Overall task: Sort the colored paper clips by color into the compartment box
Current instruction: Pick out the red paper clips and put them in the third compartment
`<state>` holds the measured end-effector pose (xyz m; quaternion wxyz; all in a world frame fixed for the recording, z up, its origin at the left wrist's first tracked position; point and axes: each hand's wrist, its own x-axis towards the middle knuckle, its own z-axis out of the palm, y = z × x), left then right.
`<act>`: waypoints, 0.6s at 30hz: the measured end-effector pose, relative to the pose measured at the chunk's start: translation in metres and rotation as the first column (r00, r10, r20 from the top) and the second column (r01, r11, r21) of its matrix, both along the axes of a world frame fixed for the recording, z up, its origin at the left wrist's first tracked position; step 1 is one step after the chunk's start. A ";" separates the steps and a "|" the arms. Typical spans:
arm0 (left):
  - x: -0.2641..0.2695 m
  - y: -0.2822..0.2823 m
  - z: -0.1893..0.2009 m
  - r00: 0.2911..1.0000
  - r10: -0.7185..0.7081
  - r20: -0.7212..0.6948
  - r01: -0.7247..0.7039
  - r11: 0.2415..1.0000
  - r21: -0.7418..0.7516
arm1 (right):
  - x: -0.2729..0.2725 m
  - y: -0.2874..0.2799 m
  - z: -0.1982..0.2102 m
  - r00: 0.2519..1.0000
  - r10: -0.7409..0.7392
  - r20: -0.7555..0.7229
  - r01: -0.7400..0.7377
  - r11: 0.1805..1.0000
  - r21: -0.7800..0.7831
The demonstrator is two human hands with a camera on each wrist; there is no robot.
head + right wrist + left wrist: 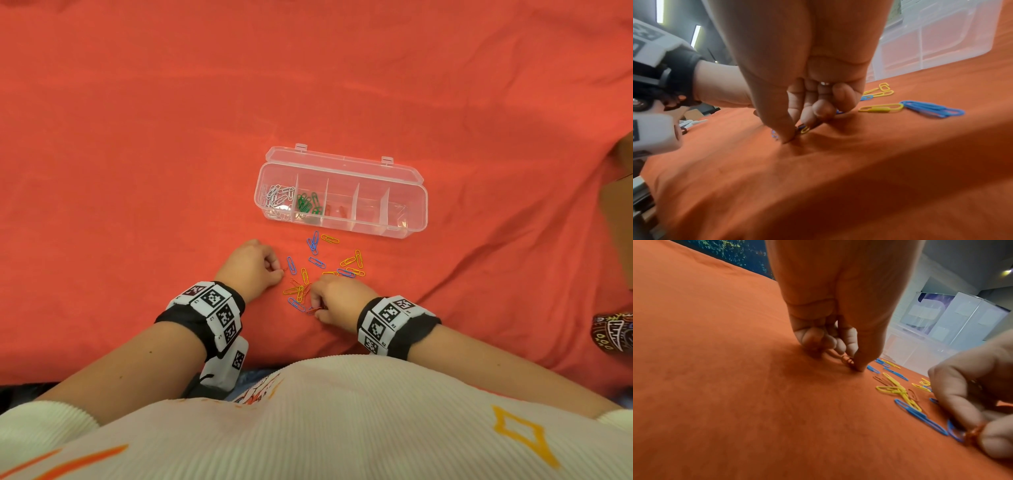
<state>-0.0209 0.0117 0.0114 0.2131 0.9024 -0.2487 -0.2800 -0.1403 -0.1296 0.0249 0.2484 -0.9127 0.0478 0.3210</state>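
Red wire clips [312, 311] near the clear compartment box [416, 209] are pinched by both hands, left hand [251, 265] and right hand [337, 299], likely gathering one colour.

A wrinkled red-orange cloth [171, 120] covers my worktop; beyond it stand pale cabinets [966, 313], with ceiling strip lights [695, 35] glowing overhead.

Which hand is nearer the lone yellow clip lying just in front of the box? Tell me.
Right, though not by much. The right hand sits below the yellow clip, almost straight toward the person. The left hand is off to the clip's left, beyond the blue clips, pinching a red clip.
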 end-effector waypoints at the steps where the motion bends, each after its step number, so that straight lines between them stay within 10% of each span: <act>1: -0.001 0.000 0.001 1.000 -0.007 -0.002 0.007 1.000 -0.002 | -0.001 -0.001 0.001 1.000 -0.013 0.002 0.013 1.000 0.005; 10: -0.005 -0.018 0.018 0.995 -0.047 -0.089 0.035 0.991 -0.129 | -0.003 -0.021 0.011 0.984 -0.157 0.085 0.156 0.988 0.021; 18: -0.005 -0.060 0.054 1.000 -0.023 0.000 0.021 0.940 -0.340 | 0.018 -0.062 0.038 0.763 -0.588 0.269 0.537 0.808 0.243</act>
